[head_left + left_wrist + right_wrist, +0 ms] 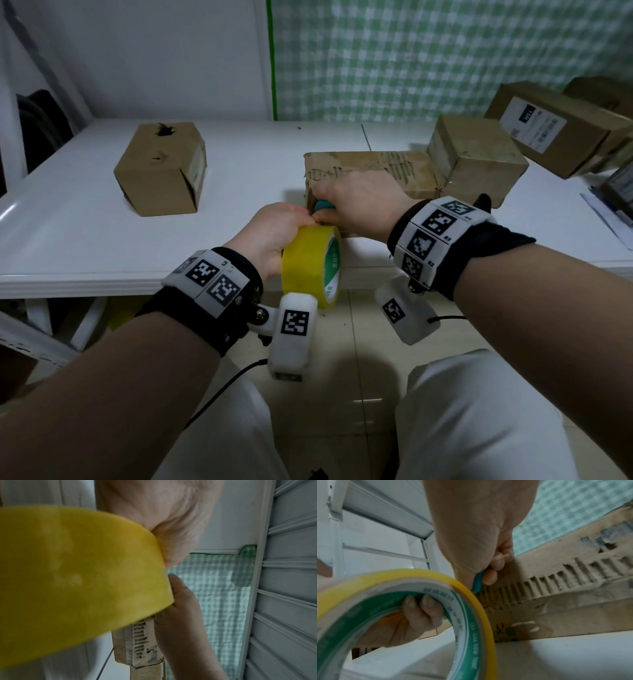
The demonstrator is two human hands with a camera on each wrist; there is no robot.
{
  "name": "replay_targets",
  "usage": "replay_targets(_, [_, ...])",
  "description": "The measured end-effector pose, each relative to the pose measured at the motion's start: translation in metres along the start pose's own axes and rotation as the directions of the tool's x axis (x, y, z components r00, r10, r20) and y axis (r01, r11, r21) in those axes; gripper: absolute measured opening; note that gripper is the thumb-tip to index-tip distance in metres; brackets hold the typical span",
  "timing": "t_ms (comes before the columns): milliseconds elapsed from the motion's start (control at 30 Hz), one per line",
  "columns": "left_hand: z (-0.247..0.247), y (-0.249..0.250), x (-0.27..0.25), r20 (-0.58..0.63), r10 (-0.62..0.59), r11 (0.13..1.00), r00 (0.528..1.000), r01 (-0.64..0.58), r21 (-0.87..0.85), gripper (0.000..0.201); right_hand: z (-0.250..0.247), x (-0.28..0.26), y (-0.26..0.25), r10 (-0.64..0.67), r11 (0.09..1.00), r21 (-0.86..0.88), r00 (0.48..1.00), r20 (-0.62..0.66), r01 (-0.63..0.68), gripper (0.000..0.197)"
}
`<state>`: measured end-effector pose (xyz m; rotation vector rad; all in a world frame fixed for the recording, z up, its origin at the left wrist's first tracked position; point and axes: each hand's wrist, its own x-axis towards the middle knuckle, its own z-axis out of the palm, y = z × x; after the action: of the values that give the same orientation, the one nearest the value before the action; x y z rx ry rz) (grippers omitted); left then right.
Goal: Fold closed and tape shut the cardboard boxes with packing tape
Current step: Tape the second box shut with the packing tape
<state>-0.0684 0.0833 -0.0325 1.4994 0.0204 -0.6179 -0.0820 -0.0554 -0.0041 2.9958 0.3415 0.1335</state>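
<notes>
A roll of yellow packing tape [310, 263] with a green-printed core hangs at the table's front edge. My left hand [274, 233] grips it, fingers [423, 609] curled through the core. In the left wrist view the roll [77, 581] fills most of the picture. My right hand [356, 202] grips a teal-handled cutting tool [323, 205] against the near left corner of a worn flat cardboard box [376, 168]. The tool [478, 580] touches the box's torn corrugated edge [556, 582]. Its blade is hidden. Both hands meet at that corner.
On the white table [239, 164] a closed brown box [164, 168] with a torn hole stands at the left. A squarer box [476, 154] sits right of the flat one, with a labelled box [561, 126] and others stacked behind. A checked curtain hangs at the back.
</notes>
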Motion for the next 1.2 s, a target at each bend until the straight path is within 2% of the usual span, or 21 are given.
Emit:
replay_targets(433, [0.001,0.001,0.002,-0.052,-0.031,0.999,0.998,0.032,0.008,0.014,-0.003,-0.006,0.015,-0.039,0.999,0.013,0.999,0.001,0.039,0.034])
replay_targets(633, [0.002,0.002,0.001,-0.044,-0.019,1.0,0.999,0.019,0.01,0.013,-0.002,-0.009,0.02,-0.001,0.98,0.197,1.0,-0.003,0.002,0.034])
replay_targets(1033, [0.002,0.005,0.001,-0.057,-0.027,0.999,0.998,0.028,0.023,0.01,-0.003,-0.007,0.011,-0.017,0.998,-0.067,0.999,0.035,0.019,0.035])
replay_targets(1100, [0.003,0.007,0.0,-0.054,-0.024,0.999,0.998,0.026,0.029,0.01,-0.003,-0.006,0.012,-0.027,0.998,-0.058,0.999,0.029,0.029,0.034])
replay_targets(1200, [0.003,0.008,-0.001,-0.061,-0.028,0.999,0.998,0.03,0.028,0.012,-0.005,-0.008,0.021,-0.017,0.998,0.066,0.998,0.052,0.014,0.034])
